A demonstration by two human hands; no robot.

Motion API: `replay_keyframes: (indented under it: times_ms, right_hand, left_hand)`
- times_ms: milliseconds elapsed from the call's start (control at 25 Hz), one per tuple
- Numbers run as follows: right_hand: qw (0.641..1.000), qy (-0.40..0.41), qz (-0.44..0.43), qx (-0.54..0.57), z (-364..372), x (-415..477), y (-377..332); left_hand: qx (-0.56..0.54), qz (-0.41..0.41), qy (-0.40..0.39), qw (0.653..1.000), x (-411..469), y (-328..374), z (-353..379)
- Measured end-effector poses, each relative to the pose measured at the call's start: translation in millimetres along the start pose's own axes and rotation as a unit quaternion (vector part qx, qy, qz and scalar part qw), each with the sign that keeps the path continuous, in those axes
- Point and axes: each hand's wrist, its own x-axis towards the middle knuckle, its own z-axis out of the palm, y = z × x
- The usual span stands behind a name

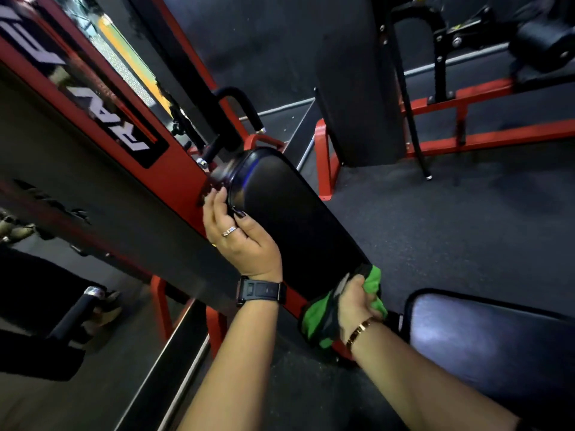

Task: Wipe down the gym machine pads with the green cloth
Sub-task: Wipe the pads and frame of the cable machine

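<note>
The person stood bent over the machine's long black back pad (298,219), which leaned up against the red frame (174,169). The left hand (239,234) rested on the pad's upper side edge, fingers curled round the rim in a steadying grip, a dark watch (260,290) on that wrist. The right hand (357,301) was down at the pad's lower end, its grip closed on the bunched green cloth (323,321), which was pressed against the bottom corner of the pad, just above the gap to the seat pad (485,337).

To my eye the wipe was at the foot of the back pad. Done well, the cloth should be spread flatter under the palm, not kept in a wad, so more of it meets the vinyl. Long overlapping passes along the pad's length would suit, with firm, even pressure, and the left hand bracing the pad against the push. The seams and rounded edges want a deliberate turn of the cloth. The seat pad looked to be waiting for its own wipe.
</note>
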Motion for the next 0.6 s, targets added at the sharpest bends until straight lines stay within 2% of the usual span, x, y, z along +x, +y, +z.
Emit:
replay_keyframes:
  times_ms: [80, 360, 480, 560, 600]
  right_hand:
    - [1.000, -0.007, 0.001, 0.013, 12, -23, -25]
    - [0.994, -0.050, -0.086, 0.044, 41, -110, -92]
    - [0.974, -0.079, -0.207, 0.041, 36, -127, -94]
    - [0.932, -0.098, -0.350, -0.002, 28, -136, -115]
    - [0.897, -0.100, -0.429, -0.045, 26, -139, -131]
  left_hand:
    - [-0.003, -0.016, -0.020, 1.000, 1, 1, -3]
    - [-0.028, -0.050, -0.089, 0.994, 10, -3, -12]
    - [-0.054, -0.072, -0.102, 0.991, 14, 2, -19]
    - [-0.068, -0.096, -0.116, 0.986, 19, 8, -26]
    - [-0.072, -0.103, -0.126, 0.984, 23, 9, -29]
